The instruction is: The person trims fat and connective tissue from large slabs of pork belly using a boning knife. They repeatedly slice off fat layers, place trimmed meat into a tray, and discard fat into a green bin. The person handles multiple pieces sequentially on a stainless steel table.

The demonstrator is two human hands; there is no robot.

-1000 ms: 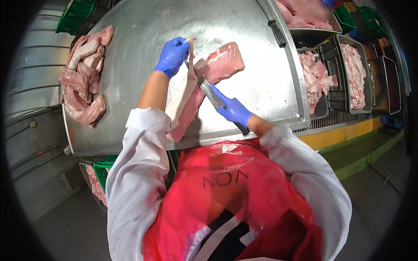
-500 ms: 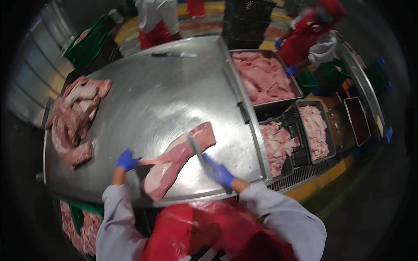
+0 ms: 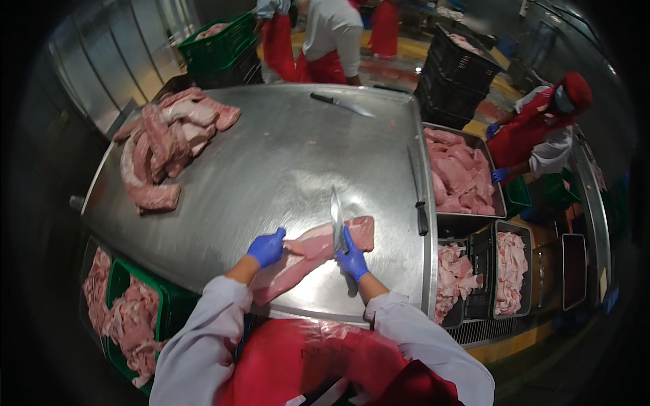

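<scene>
A long pink slab of meat point(image 3: 305, 271) lies slantwise on the steel table point(image 3: 257, 176) in front of me. My left hand point(image 3: 267, 249), in a blue glove, grips the end of a narrow strip point(image 3: 294, 248) at the slab's upper side; whether the strip is still attached along its length is hard to see. In my blue-gloved right hand point(image 3: 352, 260) is a knife point(image 3: 336, 211), its blade pointing away from me and crossing over the slab near its right end. My fingers hide most of the handle.
Several long meat pieces point(image 3: 159, 145) are heaped at the table's far left. Two more knives lie on it, one far back point(image 3: 342, 104), one along the right edge point(image 3: 418, 196). Meat-filled trays point(image 3: 499, 169) stand right, a green crate point(image 3: 162, 304) lower left. A co-worker point(image 3: 535, 135) works at far right.
The whole view has shifted, so the table sits differently in it. My left hand has come closer to my right hand and the slab's middle, the pulled strip now showing much shorter.
</scene>
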